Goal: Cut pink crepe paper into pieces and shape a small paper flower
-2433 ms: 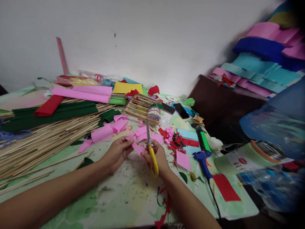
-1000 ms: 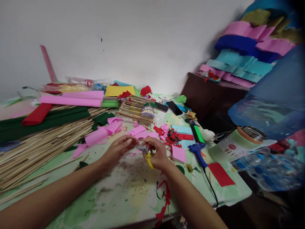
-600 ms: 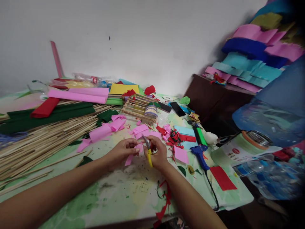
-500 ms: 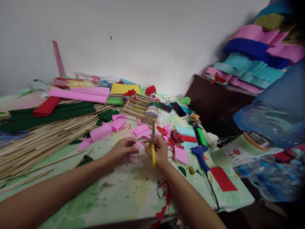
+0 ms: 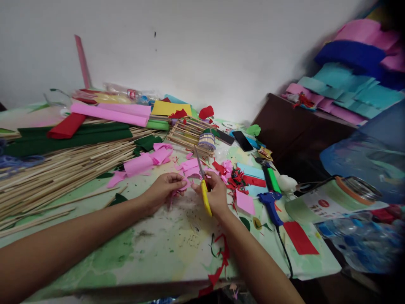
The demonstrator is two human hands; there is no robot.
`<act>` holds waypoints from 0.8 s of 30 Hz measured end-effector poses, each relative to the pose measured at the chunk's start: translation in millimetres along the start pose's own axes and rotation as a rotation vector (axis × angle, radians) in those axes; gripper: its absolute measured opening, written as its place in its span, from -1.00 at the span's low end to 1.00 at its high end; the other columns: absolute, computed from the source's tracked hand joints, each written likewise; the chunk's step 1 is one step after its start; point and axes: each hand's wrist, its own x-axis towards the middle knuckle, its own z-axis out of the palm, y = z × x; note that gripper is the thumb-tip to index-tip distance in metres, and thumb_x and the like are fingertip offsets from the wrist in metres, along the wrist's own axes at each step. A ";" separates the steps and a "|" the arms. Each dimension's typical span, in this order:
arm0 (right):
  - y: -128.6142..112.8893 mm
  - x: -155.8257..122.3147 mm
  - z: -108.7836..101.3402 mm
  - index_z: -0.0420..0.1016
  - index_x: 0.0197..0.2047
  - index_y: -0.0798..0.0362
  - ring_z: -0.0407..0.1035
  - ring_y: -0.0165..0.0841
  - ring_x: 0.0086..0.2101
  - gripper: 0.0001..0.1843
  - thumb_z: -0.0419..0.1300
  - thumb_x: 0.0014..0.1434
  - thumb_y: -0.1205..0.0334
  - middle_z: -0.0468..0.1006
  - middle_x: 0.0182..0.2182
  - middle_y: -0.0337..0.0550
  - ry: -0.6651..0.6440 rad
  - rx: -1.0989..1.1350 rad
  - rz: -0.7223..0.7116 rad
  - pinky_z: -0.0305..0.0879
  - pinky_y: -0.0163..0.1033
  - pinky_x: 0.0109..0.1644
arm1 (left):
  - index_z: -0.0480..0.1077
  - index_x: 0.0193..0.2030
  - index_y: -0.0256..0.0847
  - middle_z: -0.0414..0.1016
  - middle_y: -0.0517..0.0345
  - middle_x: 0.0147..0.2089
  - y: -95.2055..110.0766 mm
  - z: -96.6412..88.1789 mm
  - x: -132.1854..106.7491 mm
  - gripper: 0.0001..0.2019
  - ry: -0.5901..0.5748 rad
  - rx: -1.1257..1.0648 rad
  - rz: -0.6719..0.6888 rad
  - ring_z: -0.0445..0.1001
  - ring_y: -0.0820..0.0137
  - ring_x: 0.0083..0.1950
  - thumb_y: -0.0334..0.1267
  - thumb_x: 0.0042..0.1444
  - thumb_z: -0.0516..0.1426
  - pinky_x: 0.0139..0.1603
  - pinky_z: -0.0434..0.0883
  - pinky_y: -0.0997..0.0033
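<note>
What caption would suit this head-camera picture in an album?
The right hand holds yellow-handled scissors beside a pink paper piece pinched in the left hand, over a scrap-strewn table.

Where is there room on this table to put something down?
Barest: the table at its front edge, nearer than the left hand, pinching pink paper, and right hand, holding scissors. Crowded: sticks left, scraps and glue gun right.

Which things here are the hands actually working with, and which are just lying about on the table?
In use:
left hand pinching the pink paper piece
right hand gripping the yellow-handled scissors

Lying about:
blue glue gun
bamboo sticks
phone
red paper rectangle
dark green crepe
</note>
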 end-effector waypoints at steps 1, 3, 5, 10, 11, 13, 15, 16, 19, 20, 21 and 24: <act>-0.4 1.3 -3.2 0.32 -0.20 0.01 0.15 -0.48 -0.56 -0.63 0.28 -0.12 0.17 0.29 -0.58 -0.39 -0.015 -0.093 -0.003 0.05 -0.40 -0.50 | 0.40 -0.39 -0.26 0.39 0.19 -0.55 1.4 -1.6 0.8 -0.77 0.038 -0.011 0.029 0.30 0.54 -0.63 -0.20 -0.13 0.30 -0.70 0.22 0.63; -2.7 2.9 -9.5 0.34 -0.21 -0.01 0.15 -0.47 -0.56 -0.66 0.27 -0.10 0.14 0.28 -0.58 -0.39 -0.062 -0.293 -0.035 0.02 -0.39 -0.49 | 0.40 -0.42 -0.27 0.35 0.25 -0.57 5.5 -5.5 2.4 -0.78 0.103 -0.044 0.102 0.27 0.58 -0.64 -0.24 -0.17 0.32 -0.69 0.20 0.65; -6.2 2.3 -14.1 0.36 -0.17 -0.02 0.16 -0.45 -0.56 -0.64 0.25 -0.07 0.12 0.30 -0.57 -0.37 -0.114 -0.471 -0.102 -0.01 -0.37 -0.48 | 0.41 -0.44 -0.28 0.32 0.28 -0.59 10.5 -10.3 3.7 -0.79 0.148 -0.053 0.179 0.24 0.60 -0.65 -0.26 -0.18 0.32 -0.68 0.18 0.65; -13.8 -6.9 -14.9 0.31 -0.02 0.03 0.27 -0.32 -0.41 -0.54 0.20 -0.02 0.10 0.43 -0.38 -0.18 -0.170 -0.661 -0.194 0.05 -0.31 -0.39 | 0.41 -0.42 -0.27 0.33 0.29 -0.56 20.3 -19.7 4.8 -0.79 0.212 -0.056 0.331 0.23 0.60 -0.60 -0.28 -0.19 0.32 -0.63 0.16 0.64; -14.9 -9.0 -14.1 0.30 0.01 0.02 0.28 -0.30 -0.37 -0.52 0.20 0.00 0.10 0.44 -0.34 -0.15 -0.182 -0.668 -0.190 0.07 -0.30 -0.37 | 0.41 -0.41 -0.27 0.32 0.29 -0.56 21.2 -20.1 4.6 -0.79 0.214 -0.056 0.353 0.23 0.60 -0.59 -0.28 -0.18 0.32 -0.61 0.16 0.64; -16.6 -12.5 -12.6 0.27 0.07 0.00 0.30 -0.27 -0.31 -0.47 0.19 0.02 0.09 0.45 -0.28 -0.12 -0.208 -0.669 -0.180 0.10 -0.28 -0.32 | 0.42 -0.41 -0.26 0.31 0.30 -0.57 22.4 -19.0 3.5 -0.80 0.214 -0.045 0.374 0.21 0.60 -0.59 -0.28 -0.18 0.32 -0.62 0.13 0.64; -17.5 -14.8 -11.6 0.23 0.12 -0.02 0.31 -0.25 -0.28 -0.42 0.19 0.02 0.06 0.46 -0.26 -0.11 -0.237 -0.669 -0.180 0.12 -0.26 -0.28 | 0.44 -0.40 -0.25 0.31 0.30 -0.57 22.7 -16.4 1.8 -0.80 0.212 -0.030 0.378 0.19 0.59 -0.59 -0.27 -0.18 0.32 -0.63 0.11 0.62; -17.5 -15.6 -11.2 0.23 0.12 -0.02 0.31 -0.24 -0.27 -0.41 0.20 0.02 0.04 0.46 -0.26 -0.11 -0.249 -0.678 -0.183 0.13 -0.25 -0.26 | 0.45 -0.41 -0.25 0.32 0.30 -0.57 22.6 -14.9 0.8 -0.80 0.214 -0.025 0.377 0.19 0.59 -0.59 -0.26 -0.19 0.32 -0.63 0.10 0.62; -16.2 -17.0 -10.1 0.27 0.07 0.01 0.31 -0.22 -0.27 -0.43 0.22 0.00 0.00 0.46 -0.28 -0.09 -0.261 -0.718 -0.187 0.12 -0.23 -0.26 | 0.47 -0.42 -0.24 0.36 0.28 -0.56 21.6 -11.7 -1.9 -0.80 0.218 -0.012 0.358 0.19 0.57 -0.59 -0.26 -0.23 0.33 -0.62 0.12 0.60; -15.8 -17.3 -9.8 0.29 0.04 0.02 0.31 -0.23 -0.28 -0.44 0.23 -0.01 0.00 0.46 -0.28 -0.09 -0.261 -0.728 -0.186 0.11 -0.24 -0.27 | 0.47 -0.43 -0.24 0.37 0.27 -0.56 21.0 -11.3 -2.4 -0.80 0.213 -0.007 0.352 0.20 0.57 -0.58 -0.26 -0.23 0.33 -0.61 0.14 0.59; -15.6 -17.5 -9.6 0.30 0.01 0.02 0.31 -0.24 -0.30 -0.46 0.23 -0.01 -0.01 0.47 -0.28 -0.09 -0.262 -0.734 -0.187 0.10 -0.24 -0.28 | 0.48 -0.43 -0.24 0.39 0.25 -0.55 20.4 -11.4 -2.6 -0.80 0.204 -0.001 0.350 0.22 0.55 -0.57 -0.26 -0.24 0.33 -0.59 0.16 0.58; -16.6 -17.7 -9.6 0.33 -0.06 0.02 0.30 -0.27 -0.34 -0.53 0.22 0.00 -0.04 0.48 -0.31 -0.12 -0.265 -0.738 -0.192 0.05 -0.28 -0.35 | 0.50 -0.42 -0.24 0.45 0.19 -0.48 18.0 -13.6 -1.7 -0.82 0.174 0.014 0.360 0.29 0.52 -0.51 -0.26 -0.22 0.33 -0.52 0.22 0.57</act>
